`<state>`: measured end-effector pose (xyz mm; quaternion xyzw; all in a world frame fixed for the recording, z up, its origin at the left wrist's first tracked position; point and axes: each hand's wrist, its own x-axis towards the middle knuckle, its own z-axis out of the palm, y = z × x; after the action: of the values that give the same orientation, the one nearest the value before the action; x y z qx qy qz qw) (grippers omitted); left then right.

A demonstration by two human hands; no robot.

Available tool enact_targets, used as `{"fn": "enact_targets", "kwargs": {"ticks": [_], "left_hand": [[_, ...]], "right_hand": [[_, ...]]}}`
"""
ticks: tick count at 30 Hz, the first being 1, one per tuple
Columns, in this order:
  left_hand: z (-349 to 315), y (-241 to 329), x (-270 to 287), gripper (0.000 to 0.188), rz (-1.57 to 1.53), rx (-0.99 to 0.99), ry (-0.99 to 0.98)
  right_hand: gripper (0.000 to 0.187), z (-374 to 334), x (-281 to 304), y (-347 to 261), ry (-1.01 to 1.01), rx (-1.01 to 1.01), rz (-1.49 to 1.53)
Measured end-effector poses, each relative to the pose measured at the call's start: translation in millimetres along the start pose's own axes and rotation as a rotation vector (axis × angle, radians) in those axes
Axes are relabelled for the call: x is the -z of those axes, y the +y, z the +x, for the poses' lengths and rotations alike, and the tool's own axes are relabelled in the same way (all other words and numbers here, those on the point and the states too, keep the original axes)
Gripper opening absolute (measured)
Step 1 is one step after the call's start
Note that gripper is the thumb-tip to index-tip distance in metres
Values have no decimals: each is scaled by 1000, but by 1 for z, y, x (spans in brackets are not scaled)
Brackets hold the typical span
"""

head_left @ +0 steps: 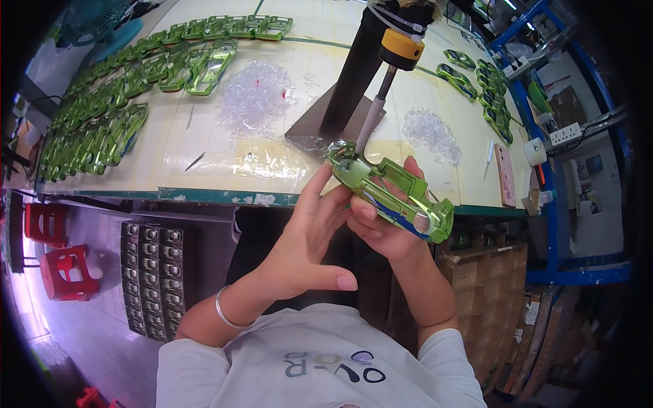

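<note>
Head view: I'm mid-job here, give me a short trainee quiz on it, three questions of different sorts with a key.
1. Which hand has its thumb spread away from the green car shell?
2. True or false: the pink phone lies on the right part of the table.
3. Fill the gap: the collar on the tool above the shell is ____.

Key:
1. The left hand; the right hand holds the shell.
2. True.
3. Yellow.
</note>
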<state>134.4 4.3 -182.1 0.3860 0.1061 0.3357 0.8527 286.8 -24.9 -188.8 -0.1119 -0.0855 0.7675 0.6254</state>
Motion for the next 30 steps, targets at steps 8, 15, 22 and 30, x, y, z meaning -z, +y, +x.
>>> {"fn": "enact_targets", "kwargs": {"ticks": [8,15,22,30], "left_hand": [[-4,0,-1,127,-26,-15,-64],[-4,3,-3,129,-66,-8,-92],[-6,8,-8,128,-81,17,-94],[-11,0,-1,124,-48,9,-69]], "right_hand": [[62,-1,3,-6,-143,-101,79],[66,-2,0,-12,-98,-151,105],[66,-4,0,-11,-100,-157,113],[63,-4,9,-3,-107,-141,86]]}}
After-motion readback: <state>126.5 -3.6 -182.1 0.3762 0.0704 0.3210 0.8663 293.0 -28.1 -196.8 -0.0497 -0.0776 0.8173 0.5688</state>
